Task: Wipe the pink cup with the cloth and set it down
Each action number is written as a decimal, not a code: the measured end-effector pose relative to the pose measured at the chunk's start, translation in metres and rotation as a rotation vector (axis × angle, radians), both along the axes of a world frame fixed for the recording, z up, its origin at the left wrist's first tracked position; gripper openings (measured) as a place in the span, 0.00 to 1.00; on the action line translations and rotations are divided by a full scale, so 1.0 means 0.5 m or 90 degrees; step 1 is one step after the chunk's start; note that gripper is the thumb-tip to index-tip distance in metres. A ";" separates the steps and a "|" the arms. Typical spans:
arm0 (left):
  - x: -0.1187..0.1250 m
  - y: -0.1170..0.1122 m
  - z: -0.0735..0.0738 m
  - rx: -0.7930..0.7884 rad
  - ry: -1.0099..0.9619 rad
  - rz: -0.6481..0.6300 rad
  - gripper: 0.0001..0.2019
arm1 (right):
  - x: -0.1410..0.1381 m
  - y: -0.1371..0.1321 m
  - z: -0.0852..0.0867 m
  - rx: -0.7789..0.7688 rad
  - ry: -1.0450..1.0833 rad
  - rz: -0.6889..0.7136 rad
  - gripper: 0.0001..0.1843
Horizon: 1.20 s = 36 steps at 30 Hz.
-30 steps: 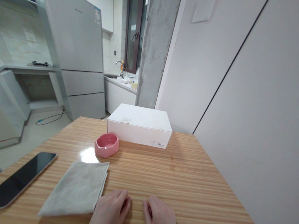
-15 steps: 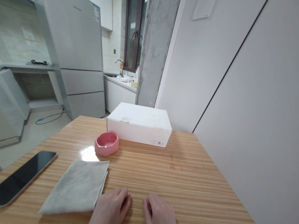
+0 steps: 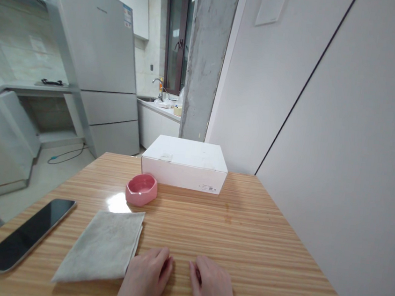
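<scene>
My left hand (image 3: 149,275) rests on the wooden table (image 3: 245,233) with its fingers curled under in a loose fist. Its outer side is against or just over the right edge of a folded grey-green cloth (image 3: 102,246). A short gap to the right, my right hand (image 3: 212,283) lies in the same loosely closed pose. No object shows in either hand, though the fingertips are partly hidden beneath. Beyond the cloth stands a pink faceted bowl (image 3: 141,190). A dark-screened phone (image 3: 26,236) lies flat to the left of the cloth.
A white closed box (image 3: 185,163) stands at the table's far edge, just behind the bowl. A white wall (image 3: 343,135) runs along the right side. Further off are a grey fridge (image 3: 96,38), a kitchen counter with a faucet (image 3: 158,83), and a concrete pillar (image 3: 208,64).
</scene>
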State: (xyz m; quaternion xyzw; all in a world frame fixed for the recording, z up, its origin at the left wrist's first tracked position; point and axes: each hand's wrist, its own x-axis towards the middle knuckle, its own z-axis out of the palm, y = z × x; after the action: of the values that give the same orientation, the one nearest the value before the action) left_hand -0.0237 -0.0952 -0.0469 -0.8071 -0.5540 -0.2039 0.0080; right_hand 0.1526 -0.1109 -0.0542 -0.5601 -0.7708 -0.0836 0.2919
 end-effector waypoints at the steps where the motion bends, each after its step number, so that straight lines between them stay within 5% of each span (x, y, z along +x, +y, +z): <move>1: 0.000 0.000 0.001 0.001 0.000 0.000 0.11 | 0.000 0.000 0.000 0.002 -0.002 -0.001 0.22; 36: -0.001 0.002 -0.002 0.023 0.005 0.004 0.10 | -0.002 -0.004 0.005 -0.013 -0.001 -0.001 0.23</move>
State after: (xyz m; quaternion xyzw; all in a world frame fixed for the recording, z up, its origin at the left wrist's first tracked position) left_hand -0.0242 -0.0941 -0.0477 -0.8061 -0.5524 -0.2107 0.0255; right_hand 0.1515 -0.1128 -0.0518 -0.5636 -0.7714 -0.0765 0.2854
